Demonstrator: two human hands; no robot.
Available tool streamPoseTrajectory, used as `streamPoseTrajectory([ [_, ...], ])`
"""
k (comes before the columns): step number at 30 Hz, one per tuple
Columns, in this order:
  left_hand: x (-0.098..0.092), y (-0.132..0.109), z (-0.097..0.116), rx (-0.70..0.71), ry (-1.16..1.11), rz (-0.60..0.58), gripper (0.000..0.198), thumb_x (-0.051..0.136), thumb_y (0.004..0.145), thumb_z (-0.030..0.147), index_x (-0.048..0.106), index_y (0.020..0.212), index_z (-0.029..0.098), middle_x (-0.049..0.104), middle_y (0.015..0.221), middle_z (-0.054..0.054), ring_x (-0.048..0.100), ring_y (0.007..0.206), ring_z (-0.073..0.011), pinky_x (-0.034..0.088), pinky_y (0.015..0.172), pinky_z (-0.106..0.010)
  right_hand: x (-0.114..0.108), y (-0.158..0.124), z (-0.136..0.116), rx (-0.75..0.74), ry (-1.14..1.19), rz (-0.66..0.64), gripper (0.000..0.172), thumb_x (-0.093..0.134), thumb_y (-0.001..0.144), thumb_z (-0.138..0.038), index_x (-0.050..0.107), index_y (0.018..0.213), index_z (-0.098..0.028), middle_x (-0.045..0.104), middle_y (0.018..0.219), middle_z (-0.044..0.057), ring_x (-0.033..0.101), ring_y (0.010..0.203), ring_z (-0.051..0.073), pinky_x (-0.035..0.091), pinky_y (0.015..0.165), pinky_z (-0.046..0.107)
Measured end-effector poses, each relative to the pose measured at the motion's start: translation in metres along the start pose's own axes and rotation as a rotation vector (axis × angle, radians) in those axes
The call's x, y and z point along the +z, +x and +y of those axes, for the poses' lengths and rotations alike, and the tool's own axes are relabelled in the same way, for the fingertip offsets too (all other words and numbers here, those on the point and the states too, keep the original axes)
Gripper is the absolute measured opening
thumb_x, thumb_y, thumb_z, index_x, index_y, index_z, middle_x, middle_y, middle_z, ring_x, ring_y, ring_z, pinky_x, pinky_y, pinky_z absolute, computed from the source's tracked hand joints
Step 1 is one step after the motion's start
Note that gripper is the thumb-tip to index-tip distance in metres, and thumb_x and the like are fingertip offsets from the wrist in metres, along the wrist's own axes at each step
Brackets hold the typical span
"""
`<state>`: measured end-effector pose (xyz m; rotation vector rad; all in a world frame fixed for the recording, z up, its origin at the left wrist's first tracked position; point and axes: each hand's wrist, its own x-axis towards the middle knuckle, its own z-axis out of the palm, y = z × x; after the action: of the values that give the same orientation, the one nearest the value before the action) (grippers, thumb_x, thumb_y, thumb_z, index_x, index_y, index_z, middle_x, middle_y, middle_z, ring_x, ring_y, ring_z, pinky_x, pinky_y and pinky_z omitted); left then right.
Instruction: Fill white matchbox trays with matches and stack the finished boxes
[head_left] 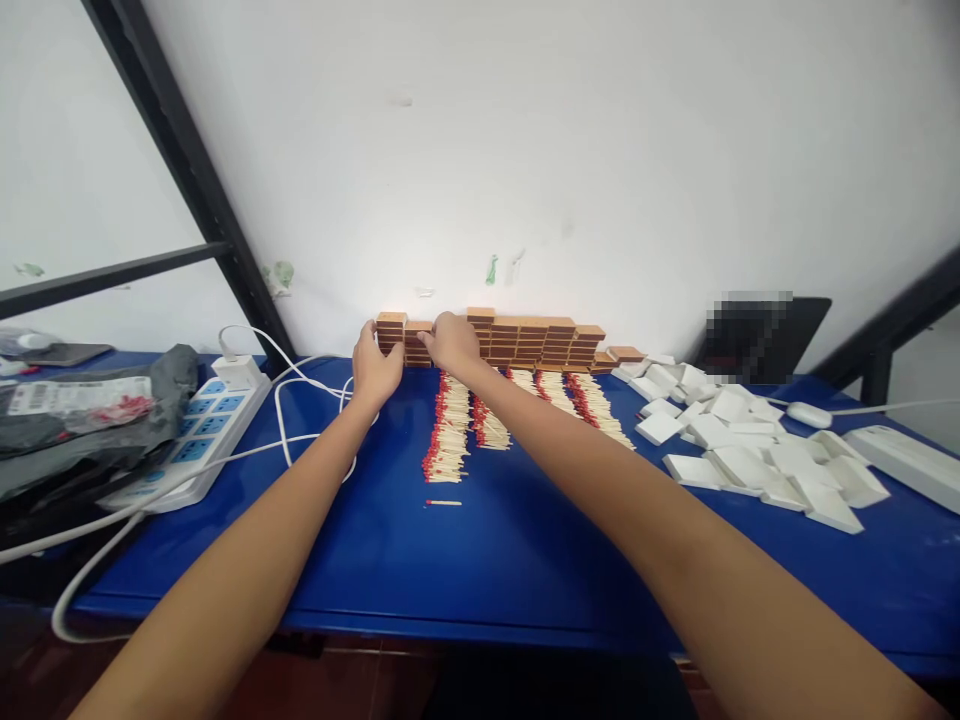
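A row of stacked orange-brown matchboxes (525,342) stands against the wall. My left hand (377,365) grips the leftmost matchbox stack (391,328), its thumb at the front right and its fingers along the left side. My right hand (452,345) is closed at the neighbouring, lower stack (418,346); its thumb points left against the boxes and its other fingers are partly hidden. In front of the row lie several columns of red-tipped matches (450,430), some covered by my right forearm. A single match (444,503) lies apart, nearer to me.
White matchbox trays (750,435) are heaped on the right of the blue table (450,580). To the left are a power strip (206,430), white cables (281,420) and a grey plastic bag (90,410). A dark tablet-like object (806,335) leans at the back right.
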<state>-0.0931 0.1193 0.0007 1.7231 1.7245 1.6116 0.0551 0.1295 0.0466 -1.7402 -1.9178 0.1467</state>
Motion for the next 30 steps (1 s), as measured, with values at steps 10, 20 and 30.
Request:
streamPoseTrajectory([
  [10, -0.001, 0.002, -0.003, -0.026, 0.009, 0.014, 0.055, 0.072, 0.085, 0.022, 0.059, 0.138, 0.016, 0.067, 0.145, -0.017, 0.061, 0.140, -0.0368, 0.047, 0.123, -0.051, -0.004, -0.008, -0.002, -0.054, -0.024, 0.029, 0.027, 0.068, 0.102, -0.038, 0.076, 0.112, -0.015, 0.080, 0.117, 0.021, 0.075, 0.111, 0.033, 0.057, 0.090, 0.039],
  [20, -0.010, -0.034, 0.042, 0.440, 0.022, 0.215, 0.026, 0.061, 0.095, 0.017, 0.068, 0.120, 0.019, 0.074, 0.122, -0.012, 0.067, 0.119, -0.0290, 0.053, 0.110, -0.046, -0.111, -0.011, 0.109, -0.009, 0.016, 0.284, 0.025, 0.061, 0.098, -0.033, 0.079, 0.097, -0.016, 0.082, 0.102, 0.016, 0.073, 0.094, 0.030, 0.055, 0.084, 0.042],
  [30, 0.003, -0.088, 0.079, 1.044, 0.098, -0.309, 0.013, 0.061, 0.101, 0.024, 0.074, 0.105, 0.021, 0.080, 0.100, -0.008, 0.071, 0.104, -0.0261, 0.058, 0.096, -0.043, -0.159, -0.089, 0.284, 0.137, -0.336, 0.057, 0.021, 0.071, 0.089, -0.043, 0.076, 0.081, -0.024, 0.080, 0.088, 0.011, 0.071, 0.078, 0.026, 0.044, 0.064, 0.036],
])
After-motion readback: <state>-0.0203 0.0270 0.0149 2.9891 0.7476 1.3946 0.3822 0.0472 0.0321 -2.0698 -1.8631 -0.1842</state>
